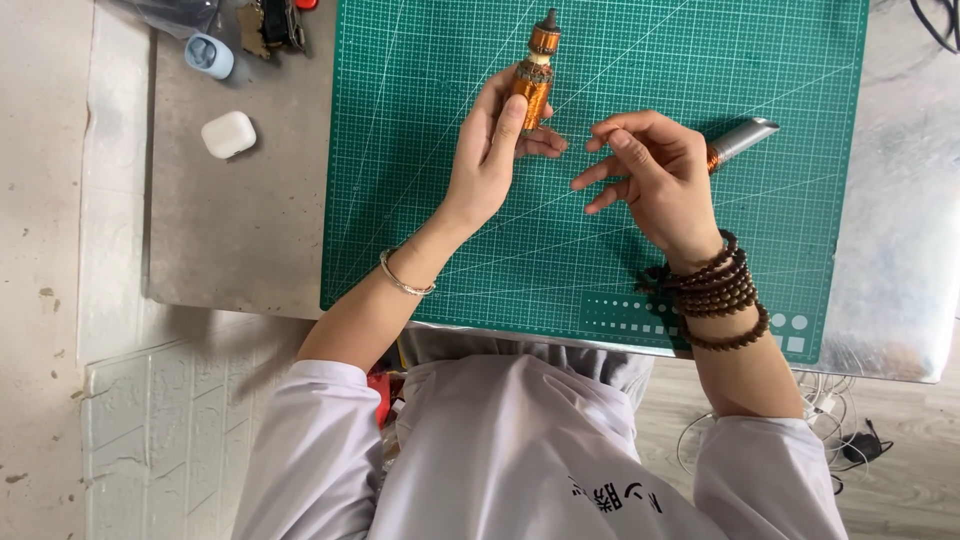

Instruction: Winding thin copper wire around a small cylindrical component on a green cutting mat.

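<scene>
My left hand [492, 150] holds a small motor armature [534, 75] wound with copper wire, upright over the green cutting mat [700, 60]. Its dark shaft tip points away from me. My right hand [655, 170] hovers just right of it with thumb and forefinger pinched together and the other fingers spread; whether a thin wire runs between them is too fine to tell. Behind my right hand a second cylindrical part [740, 138], silver with a copper band, lies on the mat.
The mat lies on a metal table [230, 230]. A white earbud case [228, 134] and a pale blue case [209, 55] sit at the left, dark tools [272, 24] beyond them. Cables [840, 430] lie on the floor at the right.
</scene>
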